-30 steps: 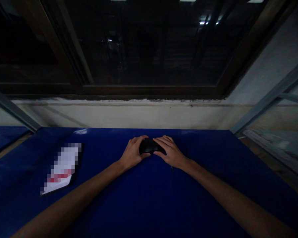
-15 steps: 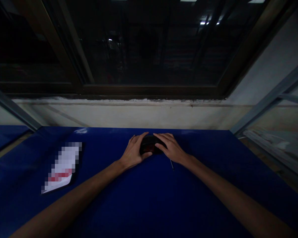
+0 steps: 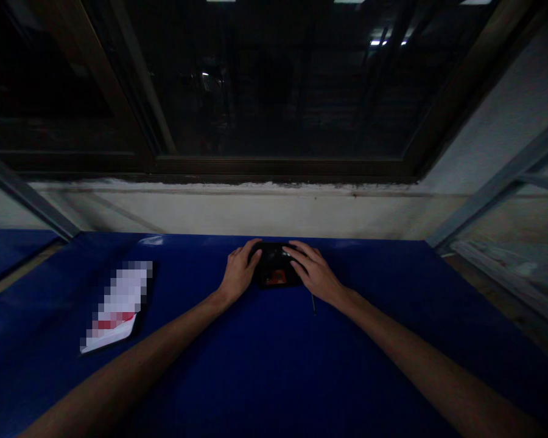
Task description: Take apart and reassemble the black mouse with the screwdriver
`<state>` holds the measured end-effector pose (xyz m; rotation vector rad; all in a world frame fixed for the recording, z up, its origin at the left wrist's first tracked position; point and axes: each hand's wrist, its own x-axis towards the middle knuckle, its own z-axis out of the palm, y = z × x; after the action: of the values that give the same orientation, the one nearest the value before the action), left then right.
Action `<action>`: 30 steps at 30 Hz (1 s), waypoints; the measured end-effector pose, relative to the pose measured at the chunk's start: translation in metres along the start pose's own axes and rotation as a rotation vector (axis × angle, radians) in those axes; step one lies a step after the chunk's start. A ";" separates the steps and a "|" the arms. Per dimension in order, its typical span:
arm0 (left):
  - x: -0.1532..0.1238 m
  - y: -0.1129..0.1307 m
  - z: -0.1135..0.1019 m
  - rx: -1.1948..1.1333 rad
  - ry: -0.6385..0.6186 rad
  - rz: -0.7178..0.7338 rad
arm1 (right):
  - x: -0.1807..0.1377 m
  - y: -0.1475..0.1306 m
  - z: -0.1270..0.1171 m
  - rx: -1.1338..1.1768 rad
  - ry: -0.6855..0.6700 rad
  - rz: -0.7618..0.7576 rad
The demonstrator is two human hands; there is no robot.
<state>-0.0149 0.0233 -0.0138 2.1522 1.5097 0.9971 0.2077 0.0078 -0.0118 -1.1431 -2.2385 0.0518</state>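
A glossy black case-like object sits at the far side of the blue table, with an orange-red patch on its near part. Its exact kind is too dark to make out. My left hand grips its left end, fingers over the far edge and thumb at the side. On the right end lies my right hand, its fingers curled over the top and the thumb on the near side. A thin dark stick-like piece lies just below my right hand; part of it is hidden.
To the left on the blue tabletop lies a white packet or booklet with a red band, partly blurred out. Grey metal bars rise at both far corners. A pale wall and a dark window stand behind the table.
The black object's top has tilted, so its glossy surface and the orange-red patch show more. My left thumb has moved from its near edge up to its left side.
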 end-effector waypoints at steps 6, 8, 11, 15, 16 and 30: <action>-0.004 0.005 -0.001 0.142 0.034 -0.012 | -0.002 0.003 0.004 -0.061 0.021 0.012; -0.009 0.011 -0.004 0.165 0.100 0.032 | -0.002 0.003 0.004 -0.073 0.020 0.019; -0.017 0.022 -0.010 0.220 0.075 0.221 | -0.003 0.002 0.003 -0.083 0.040 0.007; -0.023 0.028 -0.012 0.286 0.010 0.334 | -0.003 -0.001 0.000 -0.065 0.108 -0.012; -0.023 0.027 -0.012 0.289 0.006 0.337 | -0.004 -0.002 -0.002 -0.055 0.127 -0.022; -0.022 0.019 -0.011 0.094 0.194 0.446 | -0.009 -0.020 -0.006 -0.014 0.121 -0.115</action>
<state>-0.0137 -0.0058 -0.0017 2.5921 1.1923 1.3328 0.2005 -0.0126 -0.0056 -0.9965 -2.1953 -0.0784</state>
